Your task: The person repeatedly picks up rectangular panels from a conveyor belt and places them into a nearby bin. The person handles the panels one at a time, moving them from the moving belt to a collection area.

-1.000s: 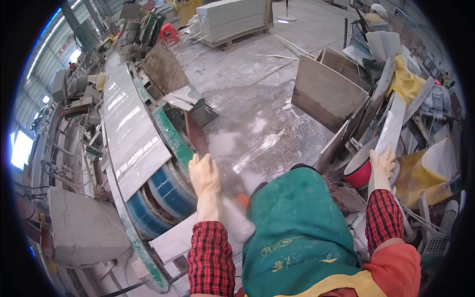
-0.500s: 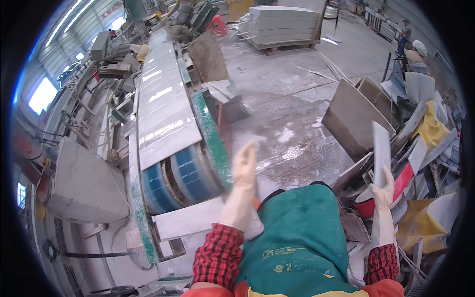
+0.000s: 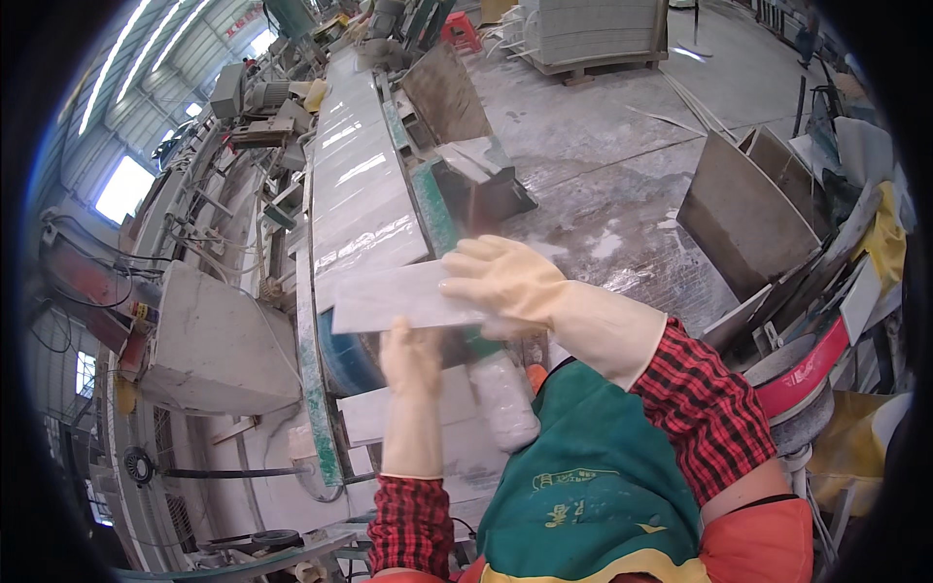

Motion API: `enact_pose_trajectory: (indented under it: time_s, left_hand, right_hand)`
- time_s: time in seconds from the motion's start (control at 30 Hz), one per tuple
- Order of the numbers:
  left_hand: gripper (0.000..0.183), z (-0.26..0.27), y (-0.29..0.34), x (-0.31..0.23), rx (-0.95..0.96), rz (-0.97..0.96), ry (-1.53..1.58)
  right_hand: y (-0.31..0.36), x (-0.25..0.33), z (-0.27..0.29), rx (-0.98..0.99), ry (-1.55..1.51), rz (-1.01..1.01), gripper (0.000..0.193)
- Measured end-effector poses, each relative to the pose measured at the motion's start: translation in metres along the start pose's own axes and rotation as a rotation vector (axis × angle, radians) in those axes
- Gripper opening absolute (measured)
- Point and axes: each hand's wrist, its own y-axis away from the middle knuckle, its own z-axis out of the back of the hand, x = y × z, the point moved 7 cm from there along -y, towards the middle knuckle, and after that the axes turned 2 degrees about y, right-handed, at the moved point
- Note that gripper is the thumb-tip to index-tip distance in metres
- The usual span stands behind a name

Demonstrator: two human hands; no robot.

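Note:
A flat white stone strip (image 3: 394, 298) lies level across the near end of the conveyor, above its blue roller (image 3: 346, 361). My right hand (image 3: 510, 284), in a cream rubber glove, is closed on the strip's right end, its fingers over the upper face. At the near edge my left hand (image 3: 411, 355), gloved alike and a little blurred, grips the strip with its fingers partly hidden beneath. Wet white slabs (image 3: 364, 185) cover the conveyor just beyond. Nearer to me, another white piece (image 3: 437, 400) rests below the roller.
A green conveyor rail (image 3: 434, 209) runs along the belt's right side. Brown boards (image 3: 748, 214) lean at the right, near a red curved band (image 3: 802, 374) and scrap. A pale block-shaped housing (image 3: 224, 335) stands left. Stacked slabs (image 3: 598, 34) sit on a pallet far off.
My right hand has brought the white strip from the scrap side at the right to above the conveyor's end. My left hand, empty before, has moved left and taken hold of its near edge.

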Motion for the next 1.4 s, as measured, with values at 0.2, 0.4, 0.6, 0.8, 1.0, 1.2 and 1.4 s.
enact_pose_trajectory:
  time_s: [0.2, 0.4, 0.6, 0.8, 1.0, 1.2, 1.4]
  left_hand:
    - [0.036, 0.097, -0.072, -0.028, -0.306, -0.093, -0.01]
    - [0.038, 0.121, -0.108, -0.01, -0.427, -0.12, 0.02]
    - [0.041, 0.111, -0.117, -0.007, -0.445, -0.093, -0.013]
    - [0.04, 0.125, -0.129, -0.014, -0.373, -0.102, -0.11]
    - [0.036, 0.124, -0.13, -0.017, -0.439, -0.119, -0.105]
    - [0.025, 0.117, -0.117, -0.027, -0.59, -0.022, -0.478]
    - [0.049, 0.182, -0.151, -0.056, -0.538, 0.035, -1.05]
  right_hand:
    - [0.094, -0.063, 0.008, 0.053, 0.052, -0.321, 0.059]
    - [0.358, -0.132, 0.081, 0.035, 0.367, -0.984, 0.055]
    - [0.622, -0.085, 0.178, -0.115, 0.535, -1.655, 0.052]
    - [0.713, -0.05, 0.166, -0.255, 0.719, -1.863, 0.049]
    - [0.714, -0.049, 0.15, -0.312, 0.845, -1.683, 0.043]
    - [0.689, -0.034, 0.148, -0.335, 0.893, -1.628, 0.042]
    - [0.655, -0.034, 0.143, -0.337, 0.888, -1.614, 0.04]
